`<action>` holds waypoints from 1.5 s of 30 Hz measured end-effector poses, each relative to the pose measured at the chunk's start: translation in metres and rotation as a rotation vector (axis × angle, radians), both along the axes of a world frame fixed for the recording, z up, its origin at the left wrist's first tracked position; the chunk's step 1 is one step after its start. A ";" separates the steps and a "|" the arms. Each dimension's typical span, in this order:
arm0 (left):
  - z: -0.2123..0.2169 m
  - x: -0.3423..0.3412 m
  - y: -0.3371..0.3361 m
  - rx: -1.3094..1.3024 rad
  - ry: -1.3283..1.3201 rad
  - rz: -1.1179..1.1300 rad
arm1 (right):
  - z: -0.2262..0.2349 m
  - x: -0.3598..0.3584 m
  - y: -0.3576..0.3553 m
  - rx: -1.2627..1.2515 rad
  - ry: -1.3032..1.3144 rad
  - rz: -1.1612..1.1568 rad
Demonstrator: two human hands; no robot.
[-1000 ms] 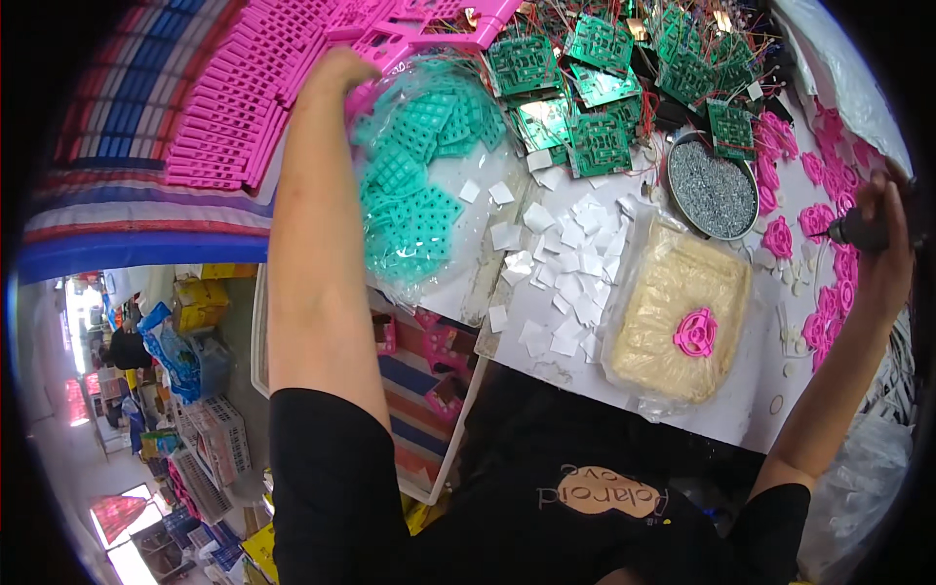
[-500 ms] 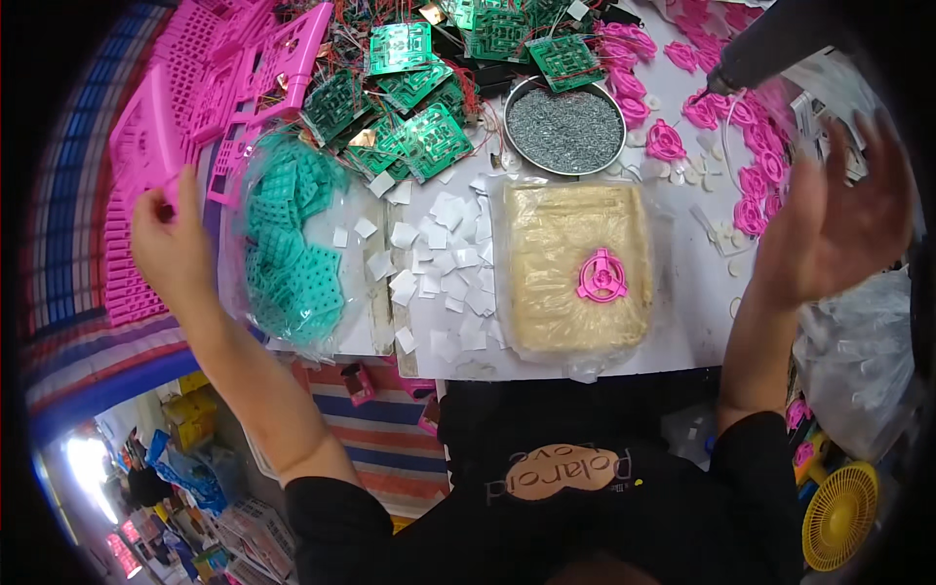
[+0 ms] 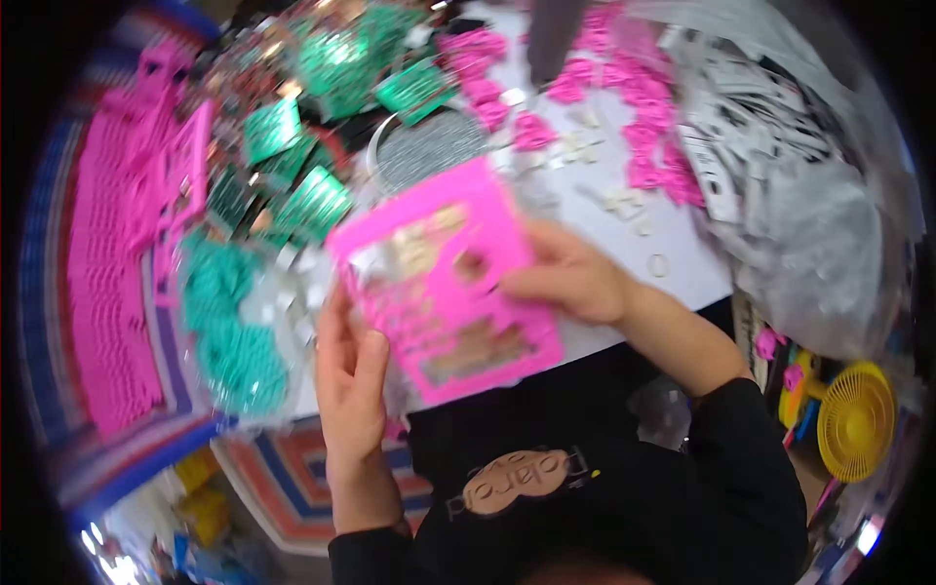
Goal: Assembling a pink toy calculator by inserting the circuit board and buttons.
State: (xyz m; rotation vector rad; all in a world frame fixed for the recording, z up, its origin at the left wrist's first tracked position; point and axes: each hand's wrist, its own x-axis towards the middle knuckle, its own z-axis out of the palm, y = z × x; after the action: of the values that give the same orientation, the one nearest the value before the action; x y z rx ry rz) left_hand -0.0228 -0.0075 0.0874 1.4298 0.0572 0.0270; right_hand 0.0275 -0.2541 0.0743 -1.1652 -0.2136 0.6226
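Note:
A pink plastic casing panel is held between my two hands above the table, tilted and blurred by motion. It has a rectangular window, a round hole and rows of small key openings. My left hand grips its left edge, thumb on the near side. My right hand grips the right edge, thumb lying across its face near the round hole. Behind the panel, the tan wrapped block is mostly hidden. A round metal dish of small grey screws stands just beyond the panel.
Green circuit boards with wires pile up at the far left. Teal rubber keypads lie in a clear bag, beside white squares. Stacked pink panels line the left. Pink round parts and a dark hanging tool are at the back.
My left hand has brought a pink panel from the left stack to the middle. My right hand has come in from the right and taken hold of it. The view has turned.

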 end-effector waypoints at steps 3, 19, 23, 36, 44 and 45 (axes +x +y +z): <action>-0.012 -0.005 0.002 -0.246 0.208 -0.120 | 0.013 0.020 -0.031 -0.370 -0.110 0.290; -0.015 0.000 -0.006 -0.202 0.080 0.006 | 0.008 0.243 -0.264 -1.540 -0.602 -0.928; -0.020 -0.003 -0.005 -0.285 0.098 0.026 | 0.041 0.174 -0.316 0.029 -0.210 -0.925; -0.024 -0.008 -0.044 -0.445 0.137 -0.118 | 0.057 -0.041 0.052 -1.056 -1.140 0.162; -0.023 -0.013 -0.013 -0.468 0.141 0.019 | 0.022 -0.012 0.023 -0.303 -0.294 -0.267; -0.024 -0.012 -0.014 -0.407 0.112 0.058 | 0.017 -0.013 0.031 -0.157 -0.223 -0.237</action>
State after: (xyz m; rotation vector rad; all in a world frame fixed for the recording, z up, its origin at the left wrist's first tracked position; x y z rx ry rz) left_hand -0.0352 -0.0219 0.0629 1.0219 0.1860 -0.0167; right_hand 0.0149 -0.2235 0.0910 -1.3889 -0.2142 0.3047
